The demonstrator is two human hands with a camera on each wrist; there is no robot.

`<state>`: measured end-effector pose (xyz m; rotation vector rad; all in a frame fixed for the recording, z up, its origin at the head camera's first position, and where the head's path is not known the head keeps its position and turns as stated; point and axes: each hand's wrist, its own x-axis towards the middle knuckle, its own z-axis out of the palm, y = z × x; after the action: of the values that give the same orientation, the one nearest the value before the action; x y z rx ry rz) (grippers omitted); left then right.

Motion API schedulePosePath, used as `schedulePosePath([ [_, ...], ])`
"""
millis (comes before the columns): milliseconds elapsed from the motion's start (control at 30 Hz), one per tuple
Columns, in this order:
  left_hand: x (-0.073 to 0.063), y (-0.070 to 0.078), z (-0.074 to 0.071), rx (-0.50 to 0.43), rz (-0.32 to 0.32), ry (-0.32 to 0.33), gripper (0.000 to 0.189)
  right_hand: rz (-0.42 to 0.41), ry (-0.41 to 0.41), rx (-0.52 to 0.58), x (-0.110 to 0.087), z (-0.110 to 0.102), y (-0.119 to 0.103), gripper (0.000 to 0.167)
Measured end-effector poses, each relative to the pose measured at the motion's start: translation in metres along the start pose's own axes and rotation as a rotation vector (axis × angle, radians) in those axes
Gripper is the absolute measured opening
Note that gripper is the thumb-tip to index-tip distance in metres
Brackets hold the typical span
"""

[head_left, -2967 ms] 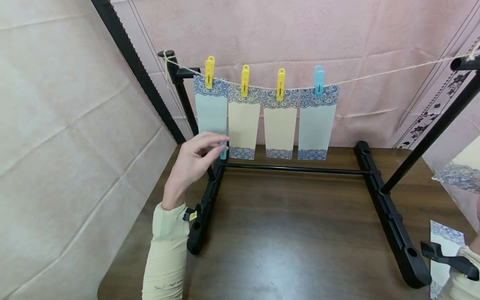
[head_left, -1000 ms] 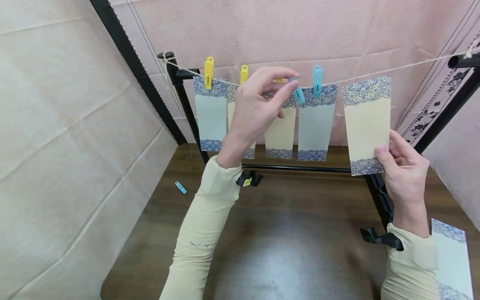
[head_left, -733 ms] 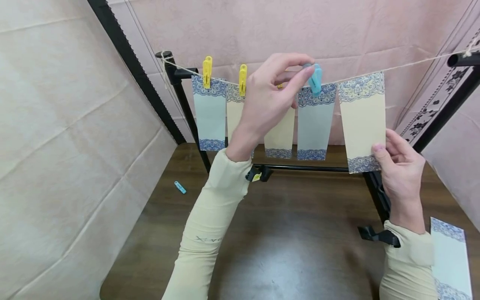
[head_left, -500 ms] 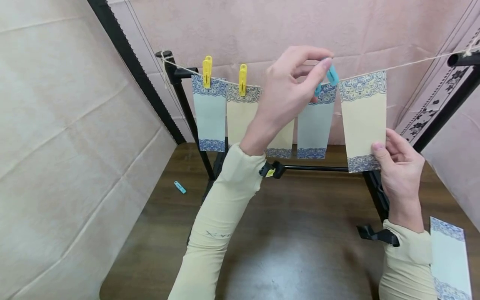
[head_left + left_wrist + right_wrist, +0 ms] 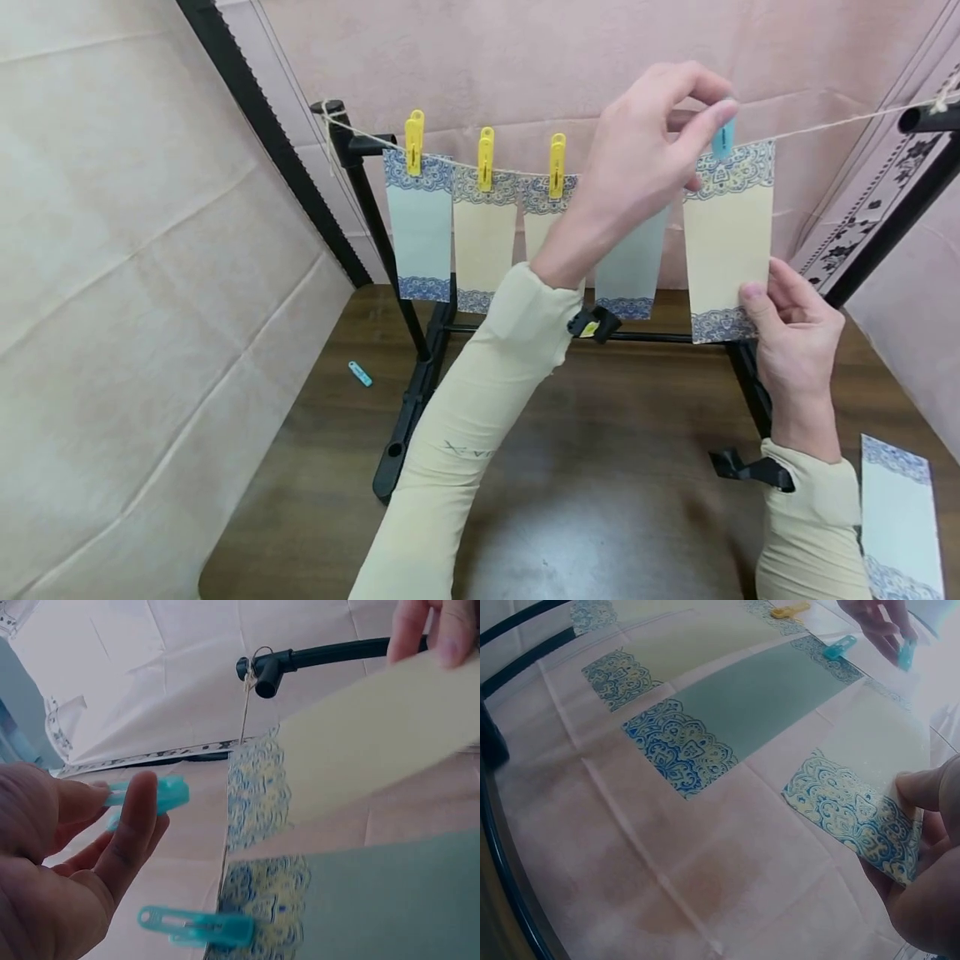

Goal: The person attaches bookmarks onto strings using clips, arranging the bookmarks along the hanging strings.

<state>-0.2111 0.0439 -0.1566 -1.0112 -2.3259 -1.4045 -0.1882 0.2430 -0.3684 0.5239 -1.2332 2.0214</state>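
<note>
My left hand [image 5: 645,150] pinches a blue clothespin [image 5: 723,140] between thumb and fingers, just above the top edge of a cream card with a blue lace print [image 5: 727,233]. In the left wrist view that clothespin [image 5: 172,793] is apart from the string, short of the card's patterned end [image 5: 259,787]. My right hand [image 5: 798,333] pinches the same card low on its right side and keeps its top at the string [image 5: 817,127]. Left of it a pale blue card [image 5: 630,258] hangs from another blue clothespin [image 5: 199,926], which my left hand hides in the head view.
Three yellow clothespins [image 5: 486,158] hold more cards [image 5: 418,225] along the string's left part. A black stand [image 5: 408,417] carries the string. One blue clothespin [image 5: 360,373] lies on the brown table [image 5: 300,500] at left, and a pale blue card [image 5: 900,508] at right.
My left hand has carried the blue clothespin rightward along the string, past the hung cards, to the cream card's top. My right hand brought the cream card in from the right and now stays nearly still.
</note>
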Motion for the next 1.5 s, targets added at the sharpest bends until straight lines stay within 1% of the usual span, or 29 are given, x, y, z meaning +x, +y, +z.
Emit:
schedulePosePath([
  [133,0.007,0.007,0.008,0.052,-0.016,-0.015,0.015,-0.01,0.012,0.002,0.0,0.0,-0.001,0.04],
  [233,0.011,0.007,0.011,0.085,-0.014,-0.015,0.013,-0.003,0.019,-0.011,-0.001,0.001,0.0,0.04],
  [400,0.014,0.0,0.016,0.156,0.053,0.004,0.011,0.012,0.029,-0.02,-0.002,0.002,0.004,0.04],
  [500,0.017,-0.003,0.017,0.169,0.07,0.022,0.011,0.013,0.032,-0.027,-0.002,0.002,0.005,0.039],
  [633,0.021,-0.005,0.017,0.183,0.033,0.034,0.01,0.005,0.039,-0.023,-0.001,0.002,0.006,0.039],
  [733,0.023,-0.007,0.017,0.213,0.032,0.053,0.01,0.004,0.041,-0.022,-0.001,0.002,0.006,0.039],
  [867,0.024,-0.009,0.017,0.238,0.047,0.061,0.011,-0.001,0.052,-0.02,-0.001,0.001,0.006,0.038],
  [1000,0.026,-0.008,0.02,0.272,0.031,0.034,0.01,-0.007,0.056,-0.01,0.0,0.0,0.006,0.038],
  [1200,0.027,-0.006,0.025,0.344,0.007,0.0,0.01,-0.001,0.071,-0.049,-0.001,0.001,0.004,0.038],
  [1400,0.028,-0.007,0.028,0.397,-0.01,-0.01,0.011,-0.007,0.041,-0.003,-0.001,0.004,0.005,0.039],
  [1500,0.029,-0.006,0.029,0.419,-0.032,-0.026,0.01,-0.006,0.034,0.001,0.0,0.005,0.006,0.039],
])
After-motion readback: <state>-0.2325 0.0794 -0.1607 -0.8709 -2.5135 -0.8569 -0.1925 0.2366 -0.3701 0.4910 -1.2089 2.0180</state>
